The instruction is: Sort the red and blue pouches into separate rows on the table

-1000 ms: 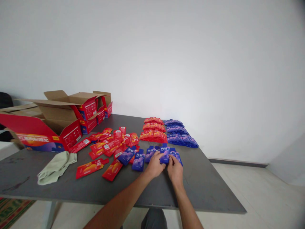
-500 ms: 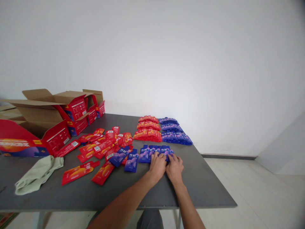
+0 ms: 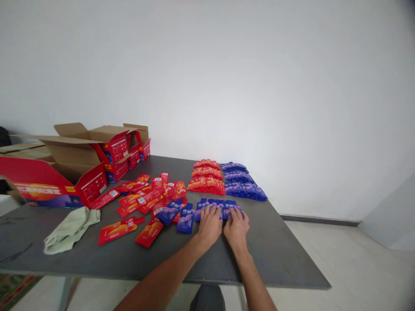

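1. At far left stands an open red box [image 3: 48,192], with a pale green cloth [image 3: 69,229] near it; both are well apart from the hands and best left alone.
2. Loose red pouches [image 3: 149,199] lie jumbled left of centre. Stray ones should be kept from sliding under the blue row.
3. Two blue pouches lie at the jumble's right edge: a tilted one [image 3: 170,211] resting on red ones, and a straighter one [image 3: 186,219] just left of the row.
4. The blue row [image 3: 200,209] lies on the table [image 3: 275,250] under the fingers, pouches side by side and partly overlapping, spouts pointing far. The step in hand looks like settling this row; even, light pressure should serve best.
5. The left hand [image 3: 209,224] rests over the row's middle, fingers slightly spread. Whether its grip pinches anything cannot be told.
6. Beyond it, stacked red rows [image 3: 207,183] offer a guide for straight edges.
7. The right hand [image 3: 236,229] covers the row's right end, fingers bent; its grip, too, cannot be told. It would do well to steady that end against slipping.
8. At far right, stacked blue rows [image 3: 245,188] lie apart from the fingertips and should not be nudged.
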The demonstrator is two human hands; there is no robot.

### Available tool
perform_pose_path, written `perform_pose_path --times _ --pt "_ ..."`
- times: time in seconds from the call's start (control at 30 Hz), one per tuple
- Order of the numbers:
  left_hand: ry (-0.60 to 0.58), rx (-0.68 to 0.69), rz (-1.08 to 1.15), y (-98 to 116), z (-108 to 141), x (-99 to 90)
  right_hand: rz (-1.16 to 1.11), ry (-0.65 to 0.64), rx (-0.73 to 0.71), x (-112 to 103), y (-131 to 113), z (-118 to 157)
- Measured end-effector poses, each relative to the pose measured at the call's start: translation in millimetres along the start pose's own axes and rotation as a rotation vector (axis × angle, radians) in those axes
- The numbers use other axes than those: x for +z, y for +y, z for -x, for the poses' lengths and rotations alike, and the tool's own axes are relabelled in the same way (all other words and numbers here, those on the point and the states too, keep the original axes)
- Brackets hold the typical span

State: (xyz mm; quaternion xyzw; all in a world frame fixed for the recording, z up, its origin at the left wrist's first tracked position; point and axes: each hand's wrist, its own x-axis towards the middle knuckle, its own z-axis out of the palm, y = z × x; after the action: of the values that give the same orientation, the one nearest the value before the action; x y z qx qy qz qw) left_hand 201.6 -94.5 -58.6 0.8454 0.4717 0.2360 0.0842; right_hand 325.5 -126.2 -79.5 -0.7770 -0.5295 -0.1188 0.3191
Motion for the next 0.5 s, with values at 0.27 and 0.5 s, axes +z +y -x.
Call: perform_pose_path --times 0.27,0.5 --pt "-0.012 -0.202 -0.035 -56 22 -31.4 -0.151 -0.127 -0.178 12 -72 14" --pt "-0.031 -0.271 -0.068 -102 42 -52.3 -0.181 -0.32 -0.34 11 -117 37"
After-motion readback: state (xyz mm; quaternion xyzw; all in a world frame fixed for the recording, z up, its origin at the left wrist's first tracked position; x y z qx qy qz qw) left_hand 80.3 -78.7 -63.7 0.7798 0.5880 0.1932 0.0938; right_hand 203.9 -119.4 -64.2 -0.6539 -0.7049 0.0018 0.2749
